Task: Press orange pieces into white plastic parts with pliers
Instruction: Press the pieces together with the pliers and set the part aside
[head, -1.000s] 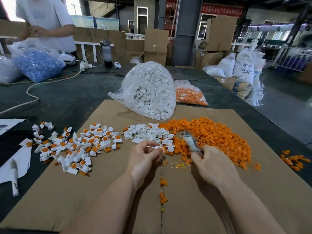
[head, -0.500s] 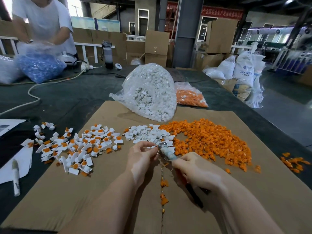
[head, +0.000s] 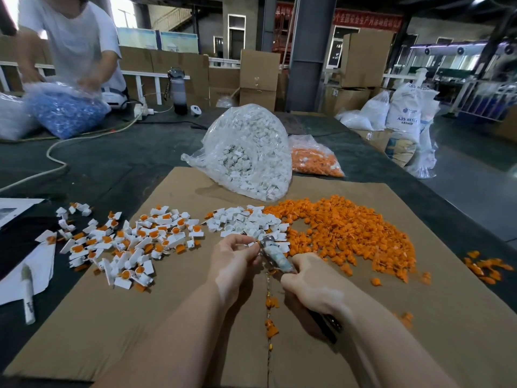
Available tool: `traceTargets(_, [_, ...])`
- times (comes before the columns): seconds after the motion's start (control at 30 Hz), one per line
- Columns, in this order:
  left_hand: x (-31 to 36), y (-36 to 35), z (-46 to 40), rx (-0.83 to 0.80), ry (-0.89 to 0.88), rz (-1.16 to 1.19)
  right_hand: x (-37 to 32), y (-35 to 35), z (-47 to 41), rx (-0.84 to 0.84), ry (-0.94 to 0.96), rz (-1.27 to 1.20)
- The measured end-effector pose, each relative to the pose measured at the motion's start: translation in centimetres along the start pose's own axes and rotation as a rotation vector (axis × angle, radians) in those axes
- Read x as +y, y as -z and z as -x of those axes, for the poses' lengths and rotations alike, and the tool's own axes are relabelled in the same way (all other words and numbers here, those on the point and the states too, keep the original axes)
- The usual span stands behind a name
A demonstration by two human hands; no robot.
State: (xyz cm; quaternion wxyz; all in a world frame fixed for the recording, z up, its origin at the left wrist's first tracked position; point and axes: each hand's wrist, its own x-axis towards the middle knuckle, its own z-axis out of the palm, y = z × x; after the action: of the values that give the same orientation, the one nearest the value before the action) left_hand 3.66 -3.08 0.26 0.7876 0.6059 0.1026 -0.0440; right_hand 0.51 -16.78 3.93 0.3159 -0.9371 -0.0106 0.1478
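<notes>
My left hand [head: 233, 261] pinches a small white plastic part [head: 253, 243] over the cardboard sheet [head: 140, 331]. My right hand [head: 310, 287] grips the pliers [head: 275, 254] by their handles, and the jaws close on the part at my left fingertips. Just beyond my hands lies a heap of loose white parts [head: 246, 222]. A wide pile of orange pieces [head: 349, 231] spreads to its right. White parts with orange pieces in them [head: 131, 242] are scattered at the left.
A clear bag of white parts [head: 251, 152] and a bag of orange pieces [head: 313, 161] stand behind the cardboard. A marker [head: 28, 292] lies on paper at the left. A person in a white shirt [head: 72, 43] handles a bag of blue parts [head: 64, 110]. Stray orange pieces [head: 486, 268] lie right.
My right hand has swung the pliers from over the orange pile leftward to my left hand, and the jaws now meet the part held there. The person at the back lowered the blue bag.
</notes>
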Motion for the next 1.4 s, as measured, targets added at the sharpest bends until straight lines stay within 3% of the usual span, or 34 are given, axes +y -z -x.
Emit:
traceTargets(0.17, [-0.2,-0.1,-0.1,0.021,-0.021,-0.011,0.6,-0.9,-0.3,0.084,0.011,0.027])
traceTargets(0.27, [-0.5,-0.1,-0.1,0.051,-0.043,-0.015,1.3,-1.2,0.0,0.132,0.016,-0.098])
traceTargets(0.37, [-0.7,0.0,0.0,0.045,-0.078,-0.031,2.5,-0.9,0.1,0.277,-0.01,-0.103])
traceTargets(0.57, [-1.2,0.4,0.2,0.006,-0.297,-0.398,5.8,0.8,-0.6,0.65,-0.125,0.316])
traceTargets(0.77, [-1.4,0.5,0.1,-0.021,-0.321,-0.443,7.5,0.8,-1.0,0.673,-0.211,0.634])
traceTargets(0.83, [-1.5,0.5,0.0,-0.042,-0.317,-0.453,6.9,0.3,-0.8,0.718,-0.156,0.689])
traceTargets(0.97, [-1.7,0.5,0.0,-0.063,-0.335,-0.487,4.2,-1.9,-1.1,0.722,0.343,0.332])
traceTargets(1.03, [-1.7,0.4,0.1,-0.069,-0.353,-0.506,2.9,-3.3,-1.3,0.702,0.491,0.223])
traceTargets(1.2, [-1.6,0.6,0.4,-0.161,-0.266,-0.368,2.6,-4.8,-1.9,0.664,0.489,0.083])
traceTargets(1.4, [-1.8,0.4,0.4,-0.171,-0.372,-0.613,3.0,-4.9,-1.9,0.735,0.454,-0.029])
